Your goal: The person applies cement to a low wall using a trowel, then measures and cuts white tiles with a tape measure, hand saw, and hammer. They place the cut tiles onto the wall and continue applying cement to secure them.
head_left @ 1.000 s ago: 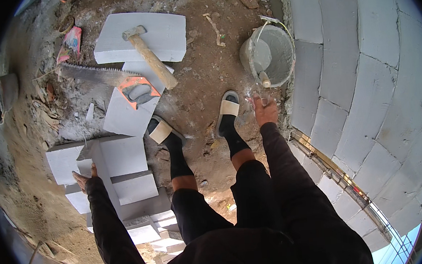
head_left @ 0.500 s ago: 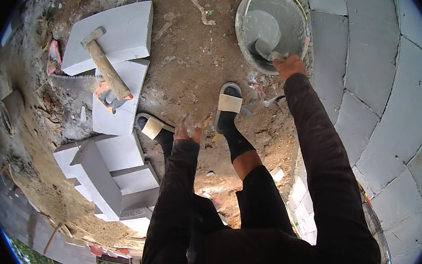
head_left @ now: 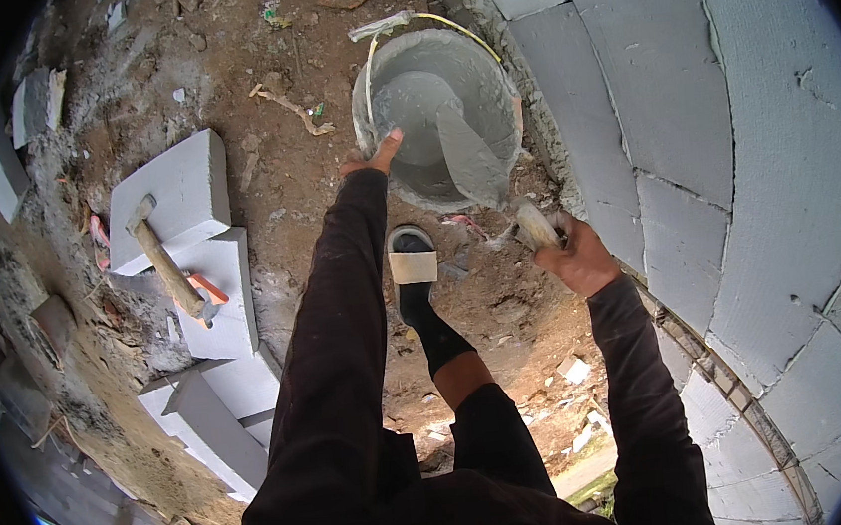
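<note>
My left hand (head_left: 371,157) is closed on the near left rim of a grey bucket (head_left: 506,120), its thumb over the edge. Wet grey mortar (head_left: 405,104) lies inside the bucket. In my right hand (head_left: 582,256), closed round its wooden handle, is a trowel (head_left: 471,153). The trowel's blade is coated with mortar and lies over the near right part of the bucket, crossing the rim. The bucket's wire handle (head_left: 460,27) with its pale grip leans to the far side.
A wall of grey blocks (head_left: 666,91) rises close on the right. To the left lie pale blocks (head_left: 170,199), with a hammer (head_left: 165,260) across them and an orange-handled saw (head_left: 208,289) partly under it. My sandalled foot (head_left: 413,263) stands on dirt before the bucket.
My left hand has moved from near my feet up to the bucket's rim. My right hand has drawn back toward me, lifting the trowel blade up to the rim. The view has shifted.
</note>
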Motion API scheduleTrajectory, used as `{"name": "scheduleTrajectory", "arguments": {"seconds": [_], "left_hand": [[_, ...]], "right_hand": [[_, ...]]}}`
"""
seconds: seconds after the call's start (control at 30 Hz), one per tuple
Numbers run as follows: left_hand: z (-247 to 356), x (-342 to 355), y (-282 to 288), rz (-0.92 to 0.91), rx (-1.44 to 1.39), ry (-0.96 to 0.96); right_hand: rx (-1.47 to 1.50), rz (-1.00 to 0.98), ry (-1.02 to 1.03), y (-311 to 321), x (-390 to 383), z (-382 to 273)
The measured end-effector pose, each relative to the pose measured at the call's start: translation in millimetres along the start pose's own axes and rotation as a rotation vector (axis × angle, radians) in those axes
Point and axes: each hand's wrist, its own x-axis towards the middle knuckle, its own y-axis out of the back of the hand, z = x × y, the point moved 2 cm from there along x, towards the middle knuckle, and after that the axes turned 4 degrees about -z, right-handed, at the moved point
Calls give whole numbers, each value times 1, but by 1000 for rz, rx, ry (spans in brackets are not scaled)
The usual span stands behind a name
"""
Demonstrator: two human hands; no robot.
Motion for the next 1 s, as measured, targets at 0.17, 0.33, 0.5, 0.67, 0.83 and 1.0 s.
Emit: {"name": "scheduleTrajectory", "arguments": {"seconds": [0.17,0.33,0.5,0.67,0.83,1.0], "left_hand": [[-3,-96,18,116,242,-104],[-53,-177,136,141,382,-357],[-43,-344,207,108,447,-407],[-26,-437,236,-63,593,-401],[-60,-404,229,50,594,-770],[-32,-585,157,-241,639,-885]], "right_hand": [[101,119,97,-55,-110,41],[137,84,30,-122,-243,30],[-2,122,178,-181,-365,10],[-103,150,60,-195,-426,-4],[-185,312,66,-186,-455,6],[-333,349,39,-162,-467,58]]}}
